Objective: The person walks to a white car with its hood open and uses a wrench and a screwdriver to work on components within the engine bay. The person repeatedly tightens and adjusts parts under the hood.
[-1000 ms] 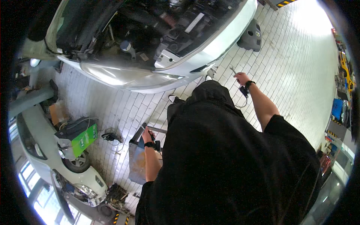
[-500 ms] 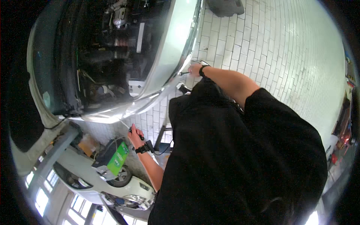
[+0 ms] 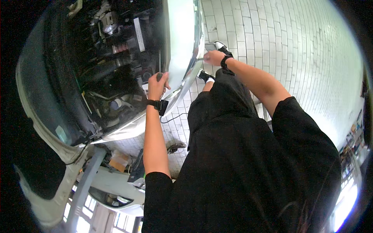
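My left hand (image 3: 157,86) is closed round the dark handle of a screwdriver (image 3: 159,62) at the front edge of a car's open engine bay (image 3: 120,58). The screwdriver's thin shaft points away from me over the dark engine parts. Beyond the pale front panel (image 3: 180,42), my right hand (image 3: 214,58) is closed by the outer edge of the bumper. A short, thin grey piece sticks out of its fingers toward the car; blur and the fingers hide what kind of thing it is.
The raised hood (image 3: 42,167) fills the lower left. Behind my left arm are a grey post (image 3: 87,182), a cardboard box (image 3: 119,160) and another light-coloured car (image 3: 112,194). A black cable (image 3: 175,117) hangs near my left wrist. White brick-pattern tiles (image 3: 264,46) cover the floor.
My left hand has moved with the screwdriver from beside the car's front corner up over the edge of the engine bay. My right hand stays by the bumper; the view has shifted.
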The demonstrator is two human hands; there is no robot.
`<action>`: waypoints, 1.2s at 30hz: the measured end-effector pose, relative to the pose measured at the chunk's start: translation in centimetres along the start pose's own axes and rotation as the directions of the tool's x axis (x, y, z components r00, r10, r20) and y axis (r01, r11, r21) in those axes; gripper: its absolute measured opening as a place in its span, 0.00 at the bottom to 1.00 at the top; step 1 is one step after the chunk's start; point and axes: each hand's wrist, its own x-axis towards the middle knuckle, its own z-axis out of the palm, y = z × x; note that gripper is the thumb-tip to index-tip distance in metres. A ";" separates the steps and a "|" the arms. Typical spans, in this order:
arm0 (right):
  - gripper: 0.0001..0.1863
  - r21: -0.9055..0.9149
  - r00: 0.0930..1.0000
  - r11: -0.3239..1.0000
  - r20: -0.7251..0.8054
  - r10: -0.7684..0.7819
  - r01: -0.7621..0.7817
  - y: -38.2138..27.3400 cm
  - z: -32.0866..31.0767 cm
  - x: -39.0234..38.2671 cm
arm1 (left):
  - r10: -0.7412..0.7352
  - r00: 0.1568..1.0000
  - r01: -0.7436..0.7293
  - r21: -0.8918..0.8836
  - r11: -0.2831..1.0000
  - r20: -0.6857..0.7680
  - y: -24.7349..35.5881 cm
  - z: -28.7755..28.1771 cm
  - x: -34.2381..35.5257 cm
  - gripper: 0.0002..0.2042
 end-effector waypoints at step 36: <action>0.15 0.497 0.924 0.867 -0.348 0.162 0.035 3.9 5.8 -4.0 | 0.024 0.969 0.053 0.301 0.952 -0.246 -0.1 3.2 0.2 0.17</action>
